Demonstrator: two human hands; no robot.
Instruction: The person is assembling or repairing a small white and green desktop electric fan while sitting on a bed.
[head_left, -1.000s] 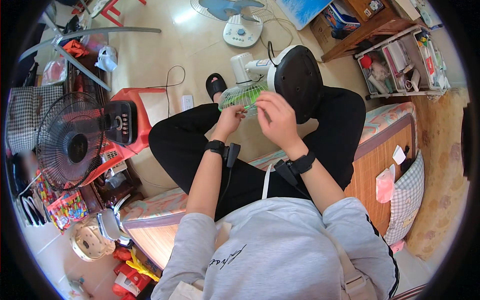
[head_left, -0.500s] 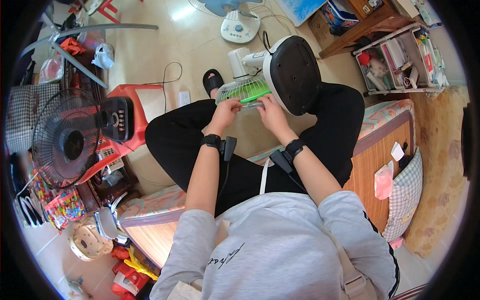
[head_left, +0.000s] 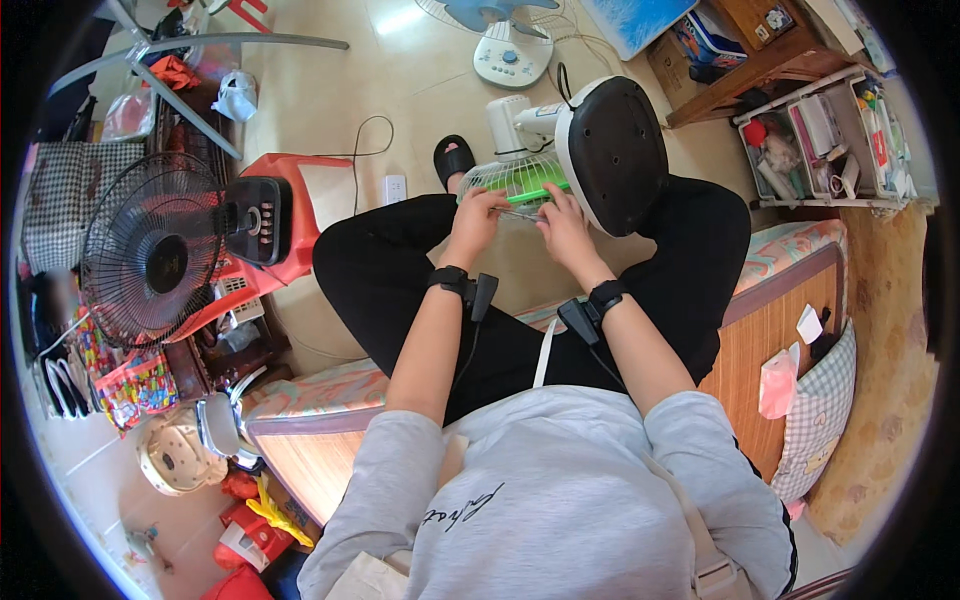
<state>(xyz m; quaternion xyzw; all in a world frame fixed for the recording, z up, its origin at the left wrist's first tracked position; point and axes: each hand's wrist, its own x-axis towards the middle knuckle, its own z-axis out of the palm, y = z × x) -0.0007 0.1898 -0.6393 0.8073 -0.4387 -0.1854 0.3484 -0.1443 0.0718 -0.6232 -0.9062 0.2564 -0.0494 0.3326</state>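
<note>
A small electric fan lies tipped over between my knees. The black underside of its base (head_left: 617,155) faces me, ringed in white, and its white motor housing (head_left: 506,122) points away. Bright green parts show through the pale wire fan guard (head_left: 482,182). My left hand (head_left: 472,228) pinches the guard's near rim with bent fingers. Close beside it, my right hand (head_left: 568,232) also has its fingers closed on that rim, next to the fan base. Both hands partly cover the edge, and what lies under the fingertips is hidden.
A black-caged fan (head_left: 165,262) stands on a red plastic stool (head_left: 290,225) at left. Another fan, with a white base (head_left: 512,58), is beyond. A power strip (head_left: 395,189) and cords lie on the floor. A rack of bins (head_left: 820,145) stands at right.
The whole scene has shifted slightly to the right as the view turned. My fingers have shifted a little along the guard's rim; the fan stays between my knees.
</note>
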